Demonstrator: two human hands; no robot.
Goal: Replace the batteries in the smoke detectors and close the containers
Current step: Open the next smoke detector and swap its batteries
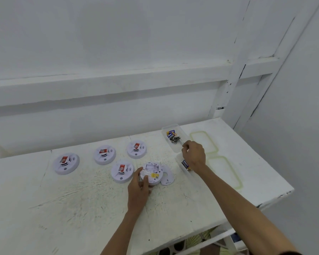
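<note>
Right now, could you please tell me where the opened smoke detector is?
In the head view, the opened smoke detector sits centre-frame, gripped by the left hand, between a closed detector and its loose backplate.

Single head-worn wide-angle view, looking forward and down from close above the white worktop [81, 199] toward the wall [118, 43].

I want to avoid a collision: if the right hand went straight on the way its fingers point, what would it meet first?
Probably the loose batteries in the far clear container, since the right hand points toward the far left over its near end; its height above them is unclear.
</note>
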